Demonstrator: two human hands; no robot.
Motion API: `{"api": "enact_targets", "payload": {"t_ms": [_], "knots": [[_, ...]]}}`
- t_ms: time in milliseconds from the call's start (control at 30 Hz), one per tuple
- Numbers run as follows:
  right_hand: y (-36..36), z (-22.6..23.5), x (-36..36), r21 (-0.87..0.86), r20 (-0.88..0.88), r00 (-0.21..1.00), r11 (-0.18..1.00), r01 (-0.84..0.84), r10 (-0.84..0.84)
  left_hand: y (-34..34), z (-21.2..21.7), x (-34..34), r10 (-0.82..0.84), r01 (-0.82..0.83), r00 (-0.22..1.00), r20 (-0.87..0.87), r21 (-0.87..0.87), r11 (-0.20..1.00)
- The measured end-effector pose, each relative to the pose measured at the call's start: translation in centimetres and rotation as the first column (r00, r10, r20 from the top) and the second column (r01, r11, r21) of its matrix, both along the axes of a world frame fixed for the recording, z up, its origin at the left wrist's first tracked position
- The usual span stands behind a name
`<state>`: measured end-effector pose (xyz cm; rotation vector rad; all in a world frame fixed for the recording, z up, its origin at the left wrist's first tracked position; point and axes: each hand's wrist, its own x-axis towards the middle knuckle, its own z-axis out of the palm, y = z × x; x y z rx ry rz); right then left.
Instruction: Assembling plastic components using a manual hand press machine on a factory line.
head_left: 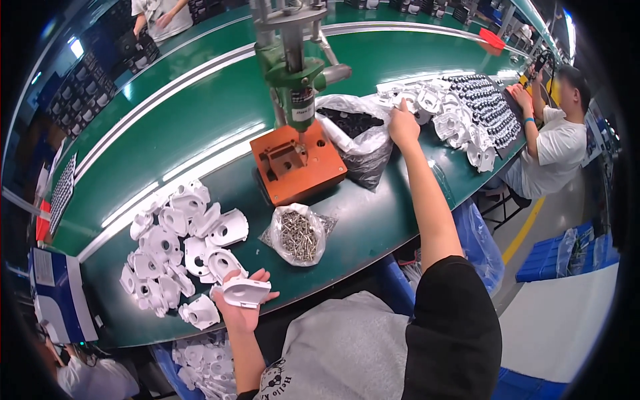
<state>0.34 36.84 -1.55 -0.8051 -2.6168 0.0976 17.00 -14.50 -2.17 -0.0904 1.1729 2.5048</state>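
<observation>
Green tbl (360, 233): 2 hands (240, 313) apart, R (403, 128) outstretched.

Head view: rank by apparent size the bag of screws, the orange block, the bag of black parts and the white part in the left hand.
1. Orange block and bag of black parts: too alike to rank
2. Bag of screws
3. White part in the left hand

Grip of right hand (403, 125) unclear, press (291, 75) cropped

Factory assembly line: long green workbench (370, 227), metal press (298, 73), heaped white parts (161, 245).
</observation>
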Motion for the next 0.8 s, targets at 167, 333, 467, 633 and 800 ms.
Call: {"api": "enact_targets", "payload": {"t_ms": [167, 333, 467, 633, 800], "knots": [[0.7, -1.1, -0.3, 0.037, -0.076, 0.997, 0.999, 0.006, -0.004, -0.9, -0.9, 0.6, 0.038, -0.051, 0.995, 0.089, 0.146, 0.988], [0.6, -0.3, -0.4, 0.051, -0.111, 0.992, 0.997, 0.059, -0.053, -1.7, -1.3, 1.6, 0.055, -0.093, 0.985, 0.162, 0.235, 0.968], [2.1, -0.2, -1.5, 0.187, -0.077, 0.988, 0.972, 0.144, -0.132, -2.1, -1.7, 2.3, 0.038, -0.091, 0.983, 0.182, 0.287, 0.954], [3.1, 0.7, -1.2, 0.33, -0.006, 0.999, 0.943, 0.048, -0.049, -2.3, -1.6, 3.0, -0.008, -0.058, 0.982, 0.191, 0.335, 0.941], [3.3, 1.3, -0.5, 0.32, -0.07, 0.997, 0.947, -0.006, 0.03, -2.8, -1.9, 3.0, -0.047, -0.014, 0.987, 0.152, 0.378, 0.926]]}}
